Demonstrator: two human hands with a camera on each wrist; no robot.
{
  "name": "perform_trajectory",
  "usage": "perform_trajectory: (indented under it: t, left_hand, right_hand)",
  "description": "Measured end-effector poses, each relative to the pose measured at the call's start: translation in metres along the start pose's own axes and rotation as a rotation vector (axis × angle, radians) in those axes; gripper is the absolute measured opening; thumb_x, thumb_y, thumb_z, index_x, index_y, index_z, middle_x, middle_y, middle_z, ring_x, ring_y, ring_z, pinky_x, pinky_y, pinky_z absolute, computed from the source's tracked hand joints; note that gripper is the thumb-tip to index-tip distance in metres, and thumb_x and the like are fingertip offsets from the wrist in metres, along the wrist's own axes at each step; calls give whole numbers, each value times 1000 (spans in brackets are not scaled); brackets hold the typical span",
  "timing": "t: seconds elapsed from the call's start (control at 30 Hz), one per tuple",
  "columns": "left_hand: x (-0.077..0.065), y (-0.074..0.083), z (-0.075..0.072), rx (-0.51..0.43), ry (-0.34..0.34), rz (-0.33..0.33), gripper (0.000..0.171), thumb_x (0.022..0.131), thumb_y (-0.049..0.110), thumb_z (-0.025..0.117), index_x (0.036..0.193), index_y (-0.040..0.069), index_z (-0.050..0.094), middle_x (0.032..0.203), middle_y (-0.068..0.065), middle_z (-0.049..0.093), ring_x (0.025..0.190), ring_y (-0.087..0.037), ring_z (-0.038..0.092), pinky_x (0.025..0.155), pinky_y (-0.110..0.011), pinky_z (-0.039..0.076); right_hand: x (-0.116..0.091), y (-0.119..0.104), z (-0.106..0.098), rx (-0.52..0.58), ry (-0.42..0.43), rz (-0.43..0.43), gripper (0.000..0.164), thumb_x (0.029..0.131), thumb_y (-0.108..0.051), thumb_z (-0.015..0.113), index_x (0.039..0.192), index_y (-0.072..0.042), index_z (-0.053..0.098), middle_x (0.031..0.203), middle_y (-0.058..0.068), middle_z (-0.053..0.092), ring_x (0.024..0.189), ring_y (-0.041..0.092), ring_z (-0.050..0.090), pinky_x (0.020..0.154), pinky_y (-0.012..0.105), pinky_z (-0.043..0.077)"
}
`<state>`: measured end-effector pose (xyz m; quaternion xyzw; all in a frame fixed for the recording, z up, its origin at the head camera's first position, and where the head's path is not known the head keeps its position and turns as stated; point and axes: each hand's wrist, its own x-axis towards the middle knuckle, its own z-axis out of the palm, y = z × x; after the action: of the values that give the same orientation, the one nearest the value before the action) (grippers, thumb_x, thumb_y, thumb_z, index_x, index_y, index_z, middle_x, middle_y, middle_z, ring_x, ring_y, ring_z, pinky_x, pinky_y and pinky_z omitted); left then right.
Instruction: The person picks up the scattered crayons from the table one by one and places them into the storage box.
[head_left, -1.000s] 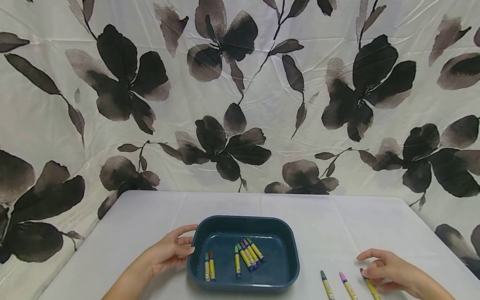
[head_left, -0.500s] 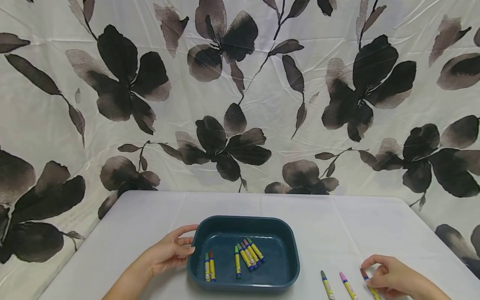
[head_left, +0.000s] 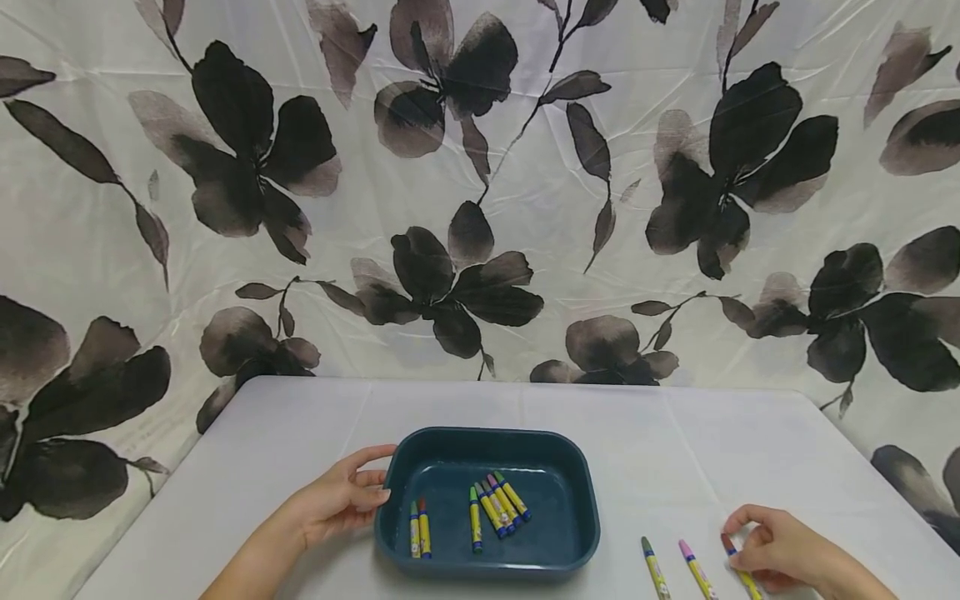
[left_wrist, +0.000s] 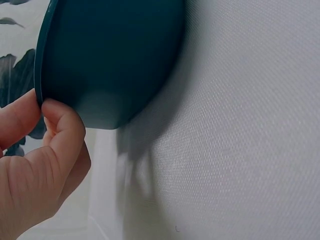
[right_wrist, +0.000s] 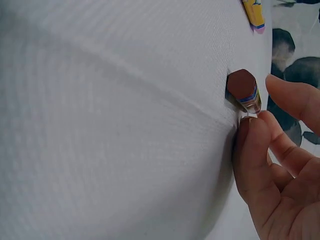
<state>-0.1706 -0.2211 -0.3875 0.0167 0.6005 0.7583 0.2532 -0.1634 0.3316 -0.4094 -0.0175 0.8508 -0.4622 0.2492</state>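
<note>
A dark teal tray (head_left: 487,567) stands on the table with several crayons in it. Two of them, a green-and-yellow crayon (head_left: 414,533) and a brown-tipped one (head_left: 425,533), lie at its left; a fanned group (head_left: 501,508) lies near the middle. My left hand (head_left: 341,500) pinches the tray's left rim, thumb and finger on either side (left_wrist: 50,160). At the right, my right hand (head_left: 787,546) has its thumb and fingers curled about a brown crayon (right_wrist: 243,86) lying on the table. The crayon's lower end is partly hidden by the hand.
Left of the right hand, a dark green crayon (head_left: 655,568) and a pink crayon (head_left: 697,568) lie side by side on the white table (head_left: 645,450). Behind the table hangs a floral cloth (head_left: 570,208).
My right hand's index finger, earlier stretched out beyond the brown crayon, has curled down to its tip. The left hand and tray keep their place; the head view has shifted slightly.
</note>
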Motion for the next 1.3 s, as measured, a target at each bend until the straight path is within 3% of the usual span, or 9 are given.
perform_trajectory:
  t: [0.27, 0.47, 0.67, 0.87, 1.1, 1.3]
  left_hand:
    - [0, 1, 0, 4, -6, 3, 74, 86, -10, 55, 145, 0, 12, 104, -10, 54, 86, -15, 58, 73, -28, 51]
    - [1, 3, 1, 15, -6, 0, 74, 86, -10, 55, 145, 0, 12, 102, -9, 54, 85, -14, 58, 72, -27, 50]
    - [0, 3, 1, 32, 0, -3, 76, 85, -10, 56, 146, 0, 11, 102, -9, 55, 84, -14, 58, 72, -26, 50]
    - [0, 3, 2, 28, -2, -5, 75, 85, -10, 56, 145, 0, 11, 103, -9, 54, 85, -15, 58, 72, -27, 50]
    - [0, 3, 2, 29, -2, 0, 75, 86, -10, 56, 145, 0, 12, 103, -10, 55, 85, -15, 59, 72, -27, 50]
    - [0, 4, 2, 17, -11, 1, 76, 85, -10, 55, 145, -1, 10, 102, -9, 55, 84, -14, 59, 71, -26, 51]
  right_hand:
    - [2, 0, 5, -88, 51, -49, 35, 73, -9, 76, 99, 0, 53, 63, 2, 51, 51, 11, 46, 45, 19, 37]
    - [5, -6, 15, -224, 177, 6, 36, 67, -2, 77, 95, -6, 54, 63, 4, 49, 49, 14, 48, 46, 25, 41]
    - [6, -8, 16, -197, 175, 9, 34, 66, 4, 70, 94, -6, 55, 65, 5, 48, 52, 16, 49, 46, 26, 43]
    - [5, -12, 10, -111, 94, -3, 32, 68, 2, 66, 97, -2, 54, 67, 4, 48, 54, 14, 48, 48, 24, 41]
    - [6, -19, -8, 181, -68, -1, 37, 77, -3, 60, 112, 2, 49, 71, -1, 53, 62, 11, 49, 52, 21, 43]
    - [9, -24, -19, 348, -152, -21, 28, 85, -6, 58, 112, -11, 54, 79, -1, 56, 67, 11, 52, 57, 20, 47]
